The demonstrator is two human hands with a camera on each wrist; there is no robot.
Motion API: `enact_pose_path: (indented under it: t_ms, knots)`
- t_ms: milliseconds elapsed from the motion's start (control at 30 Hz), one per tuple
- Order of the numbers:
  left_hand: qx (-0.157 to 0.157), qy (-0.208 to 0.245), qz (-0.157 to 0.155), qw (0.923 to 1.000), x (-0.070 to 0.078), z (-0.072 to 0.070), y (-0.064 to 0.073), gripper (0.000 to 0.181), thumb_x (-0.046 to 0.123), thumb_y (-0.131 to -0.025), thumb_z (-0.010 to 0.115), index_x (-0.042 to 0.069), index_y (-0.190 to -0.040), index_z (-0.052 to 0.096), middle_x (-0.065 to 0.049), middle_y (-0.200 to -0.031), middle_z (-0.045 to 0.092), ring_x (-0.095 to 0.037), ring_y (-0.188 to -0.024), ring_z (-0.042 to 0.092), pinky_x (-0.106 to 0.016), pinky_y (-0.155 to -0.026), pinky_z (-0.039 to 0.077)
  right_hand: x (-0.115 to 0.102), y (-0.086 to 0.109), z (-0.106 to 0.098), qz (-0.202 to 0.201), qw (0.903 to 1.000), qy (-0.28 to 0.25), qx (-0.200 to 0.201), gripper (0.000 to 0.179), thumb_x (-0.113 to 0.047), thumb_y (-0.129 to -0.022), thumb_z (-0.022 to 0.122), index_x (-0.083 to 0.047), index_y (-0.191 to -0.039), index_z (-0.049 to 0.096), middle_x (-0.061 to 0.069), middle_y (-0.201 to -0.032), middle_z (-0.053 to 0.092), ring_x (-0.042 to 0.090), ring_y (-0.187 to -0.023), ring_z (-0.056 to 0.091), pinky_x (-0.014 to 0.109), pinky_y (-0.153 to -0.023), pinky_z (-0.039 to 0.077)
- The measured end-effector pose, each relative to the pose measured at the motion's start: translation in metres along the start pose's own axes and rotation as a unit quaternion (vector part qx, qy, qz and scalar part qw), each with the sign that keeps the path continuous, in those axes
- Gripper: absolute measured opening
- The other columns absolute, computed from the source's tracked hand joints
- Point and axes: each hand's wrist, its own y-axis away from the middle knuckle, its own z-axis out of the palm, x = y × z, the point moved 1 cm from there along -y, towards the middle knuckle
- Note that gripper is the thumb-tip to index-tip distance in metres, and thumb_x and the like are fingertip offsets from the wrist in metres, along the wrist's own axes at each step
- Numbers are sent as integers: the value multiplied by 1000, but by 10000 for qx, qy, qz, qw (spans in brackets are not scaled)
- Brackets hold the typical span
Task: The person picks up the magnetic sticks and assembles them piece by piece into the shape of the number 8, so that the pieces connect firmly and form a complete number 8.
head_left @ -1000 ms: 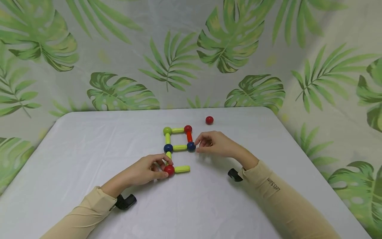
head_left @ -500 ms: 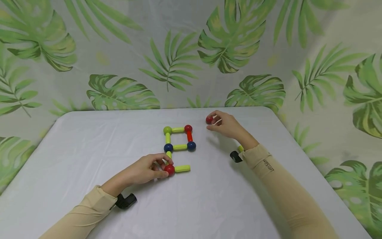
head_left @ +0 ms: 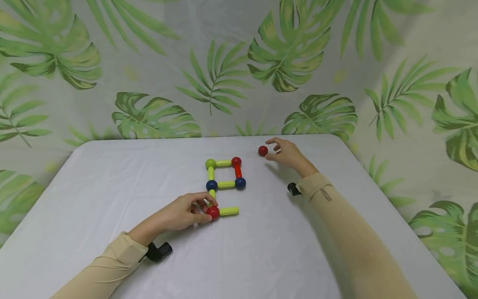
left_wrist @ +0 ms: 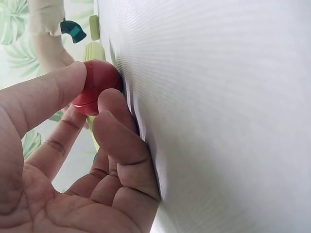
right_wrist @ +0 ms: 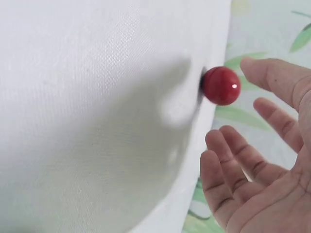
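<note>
My left hand [head_left: 186, 211] pinches a red ball [head_left: 213, 212] between thumb and fingers, at the near corner of a flat figure of balls and short sticks. From that ball a yellow-green stick [head_left: 229, 211] points right, its far end free. Another runs away to a blue ball [head_left: 211, 185]. Beyond it, a square closes with a second blue ball [head_left: 240, 183], a red stick [head_left: 238, 171], a red ball [head_left: 236, 162] and a green ball [head_left: 210, 164]. My right hand [head_left: 287, 153] hovers beside a loose red ball [right_wrist: 221, 86], fingers spread and apart from it.
The white table [head_left: 112, 178] ends at a back edge just beyond the loose ball. Behind hangs a leaf-print cloth [head_left: 213, 83]. In the left wrist view, a separate yellow-green stick [left_wrist: 94, 27] lies farther off. Each wrist wears a black camera [head_left: 158, 251].
My right hand has gone from the nearer blue ball on the right to the loose red ball at the back, then drawn slightly right of it. My left hand has stayed put.
</note>
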Motion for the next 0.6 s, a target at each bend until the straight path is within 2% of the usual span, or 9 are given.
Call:
enact_pose_path:
  t_ms: [267, 600]
  knots:
    - [25, 52, -66, 10000, 0, 2, 0, 30, 19, -98, 81, 21, -126, 69, -9, -112, 66, -19, -81, 61, -26, -68, 49, 8, -12, 7, -63, 9999, 53, -136, 62, -22, -103, 71, -11, -160, 48, 32, -148, 56, 47, -133, 63, 59, -110, 50]
    - [17, 144, -104, 9998, 0, 4, 2, 30, 18, -98, 80, 19, -126, 69, -9, -111, 66, -19, -79, 62, -25, -67, 50, 11, -19, 14, 99, 9995, 264, -159, 58, -20, -104, 70, -14, -158, 50, 30, -145, 58, 45, -130, 58, 59, -110, 49]
